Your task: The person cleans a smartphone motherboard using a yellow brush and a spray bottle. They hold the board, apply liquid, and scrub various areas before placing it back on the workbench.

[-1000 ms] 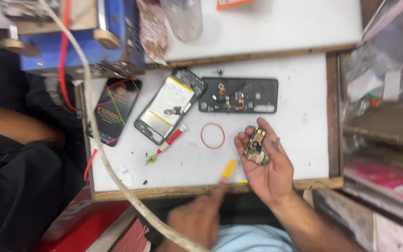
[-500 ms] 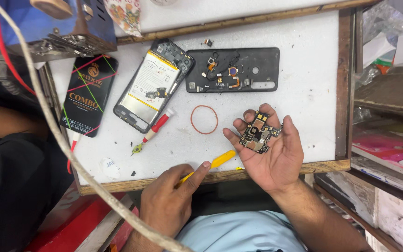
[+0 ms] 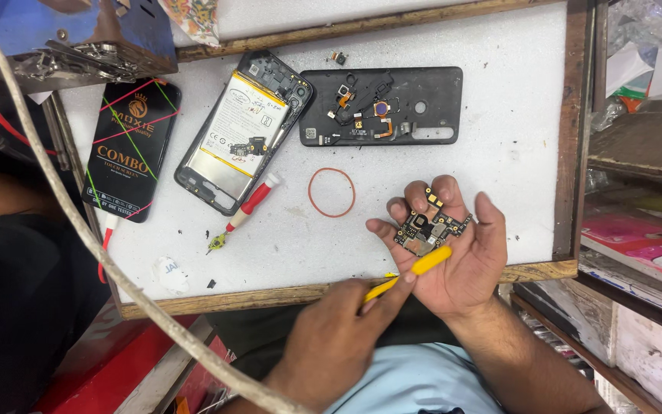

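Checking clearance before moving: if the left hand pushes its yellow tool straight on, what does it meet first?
Probably the circuit board lying on the right hand; the yellow tool in the left hand already points at its lower edge.

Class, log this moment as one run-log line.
left hand: holds yellow tool | right hand: cradles circuit board | tool tip on board | open phone on table
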